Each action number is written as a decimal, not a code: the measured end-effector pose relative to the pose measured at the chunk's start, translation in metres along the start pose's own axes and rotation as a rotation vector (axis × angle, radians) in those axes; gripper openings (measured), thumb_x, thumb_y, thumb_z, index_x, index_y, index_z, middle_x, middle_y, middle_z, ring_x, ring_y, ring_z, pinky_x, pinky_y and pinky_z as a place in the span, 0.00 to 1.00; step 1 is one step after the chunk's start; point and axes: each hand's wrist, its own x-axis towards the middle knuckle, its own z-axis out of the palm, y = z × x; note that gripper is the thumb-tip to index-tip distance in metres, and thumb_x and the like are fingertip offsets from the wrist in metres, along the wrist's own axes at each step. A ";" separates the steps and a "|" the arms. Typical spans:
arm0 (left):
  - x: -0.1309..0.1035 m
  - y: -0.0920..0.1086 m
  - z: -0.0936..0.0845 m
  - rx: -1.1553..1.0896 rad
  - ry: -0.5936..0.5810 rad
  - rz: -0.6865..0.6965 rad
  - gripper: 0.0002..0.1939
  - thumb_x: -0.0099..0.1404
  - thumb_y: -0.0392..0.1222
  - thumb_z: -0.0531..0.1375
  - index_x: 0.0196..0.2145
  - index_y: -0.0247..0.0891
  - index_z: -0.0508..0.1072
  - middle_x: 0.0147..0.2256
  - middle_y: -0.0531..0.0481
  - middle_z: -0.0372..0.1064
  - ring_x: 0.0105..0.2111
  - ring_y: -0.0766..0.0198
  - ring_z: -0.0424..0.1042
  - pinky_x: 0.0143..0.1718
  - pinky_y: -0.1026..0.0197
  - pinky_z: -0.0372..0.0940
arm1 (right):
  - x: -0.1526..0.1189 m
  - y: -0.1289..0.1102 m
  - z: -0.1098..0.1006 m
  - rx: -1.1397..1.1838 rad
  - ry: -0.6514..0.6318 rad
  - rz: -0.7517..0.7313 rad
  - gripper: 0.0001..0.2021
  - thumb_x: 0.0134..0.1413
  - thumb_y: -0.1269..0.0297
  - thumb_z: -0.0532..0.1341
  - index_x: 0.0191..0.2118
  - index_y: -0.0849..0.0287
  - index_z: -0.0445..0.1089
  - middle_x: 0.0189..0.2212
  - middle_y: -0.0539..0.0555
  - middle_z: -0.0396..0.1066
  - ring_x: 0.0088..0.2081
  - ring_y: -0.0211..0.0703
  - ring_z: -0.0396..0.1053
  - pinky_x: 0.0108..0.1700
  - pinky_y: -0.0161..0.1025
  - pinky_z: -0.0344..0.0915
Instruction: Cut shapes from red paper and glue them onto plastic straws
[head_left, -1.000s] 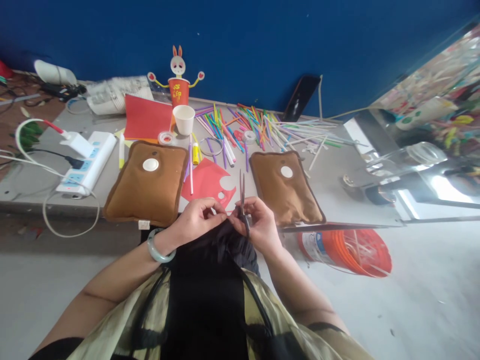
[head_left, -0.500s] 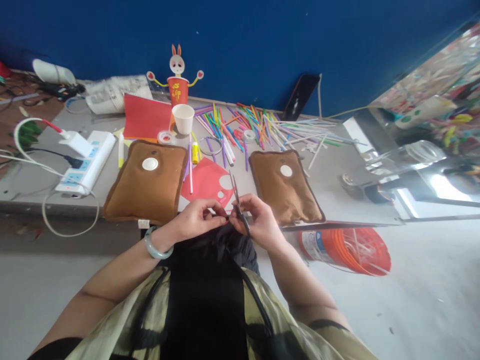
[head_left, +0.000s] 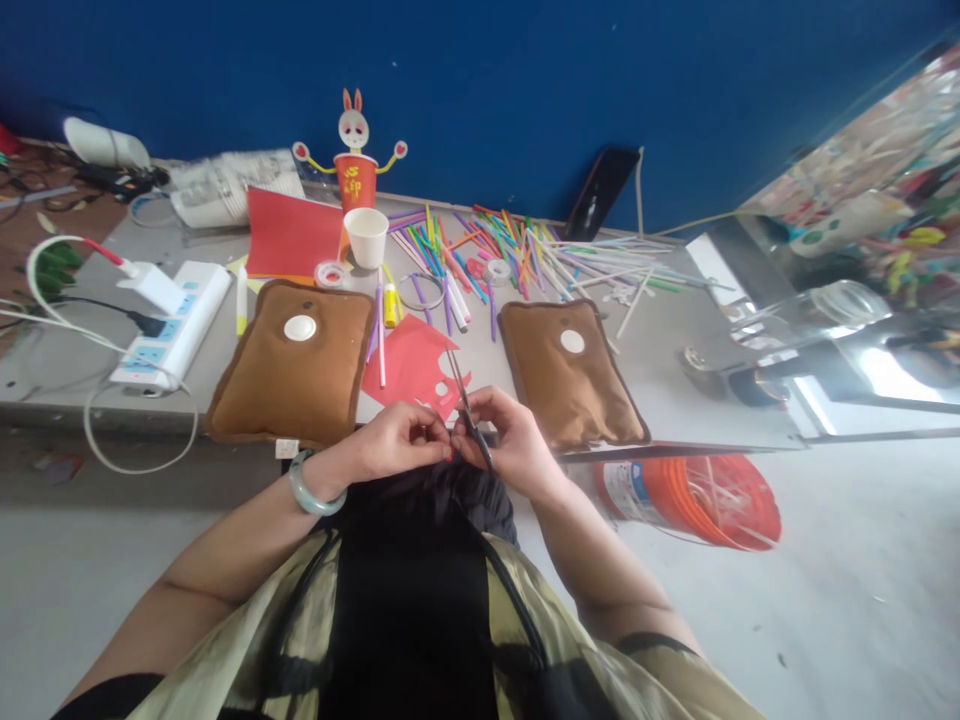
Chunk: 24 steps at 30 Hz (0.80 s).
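Note:
Scissors (head_left: 470, 418) are held in my right hand (head_left: 510, 440), their blades pointing up and slightly left over the red paper. My left hand (head_left: 397, 440), with a pale bangle on its wrist, is closed in a pinch at the table's front edge. A tiny bit of red shows between the fingertips of both hands, too small to make out. Red paper (head_left: 409, 360) with cut edges and small scraps lies just beyond my hands. Brown cushion-like pouches flank it, one on the left (head_left: 292, 370) and one on the right (head_left: 574, 375).
Behind stand a white paper cup (head_left: 367, 238) and a red cup with a rabbit figure (head_left: 355, 182). Colourful sticks (head_left: 517, 250) spread across the back. A power strip (head_left: 174, 325) is at the left, an orange bucket (head_left: 697, 500) below the table at the right.
The scissors and my right hand have shifted slightly left and closer to my left hand. The red paper's right part looks different, with scraps where white circles showed.

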 end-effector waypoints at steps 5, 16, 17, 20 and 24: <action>0.001 0.006 0.006 -0.176 0.140 -0.038 0.09 0.58 0.43 0.66 0.27 0.35 0.75 0.22 0.54 0.68 0.22 0.70 0.63 0.26 0.66 0.58 | -0.004 0.009 0.003 0.132 0.177 0.018 0.18 0.44 0.60 0.73 0.40 0.55 0.67 0.28 0.49 0.73 0.29 0.38 0.70 0.33 0.36 0.68; 0.002 -0.001 0.024 -0.400 0.358 -0.088 0.14 0.57 0.49 0.67 0.28 0.35 0.72 0.18 0.59 0.59 0.18 0.74 0.55 0.20 0.68 0.49 | -0.009 0.016 0.017 0.226 0.246 0.033 0.17 0.44 0.63 0.72 0.38 0.54 0.65 0.29 0.48 0.75 0.30 0.38 0.72 0.36 0.37 0.70; 0.002 -0.001 0.024 -0.404 0.350 -0.090 0.14 0.57 0.49 0.67 0.28 0.35 0.72 0.19 0.59 0.59 0.18 0.74 0.55 0.21 0.68 0.49 | -0.008 0.016 0.017 0.220 0.240 0.036 0.17 0.44 0.64 0.71 0.38 0.54 0.65 0.28 0.48 0.74 0.30 0.38 0.72 0.35 0.37 0.69; 0.002 -0.002 0.022 -0.379 0.326 -0.080 0.14 0.57 0.49 0.67 0.29 0.35 0.71 0.23 0.56 0.65 0.22 0.72 0.61 0.24 0.68 0.56 | -0.006 0.017 0.015 0.203 0.207 0.037 0.17 0.42 0.65 0.72 0.38 0.54 0.66 0.27 0.48 0.73 0.29 0.38 0.71 0.33 0.36 0.68; 0.000 -0.003 0.019 -0.269 0.312 -0.049 0.11 0.58 0.46 0.66 0.31 0.35 0.72 0.29 0.52 0.70 0.29 0.68 0.67 0.32 0.66 0.62 | -0.003 0.017 0.012 0.170 0.159 0.007 0.18 0.41 0.69 0.72 0.39 0.55 0.67 0.28 0.48 0.73 0.29 0.37 0.70 0.33 0.35 0.67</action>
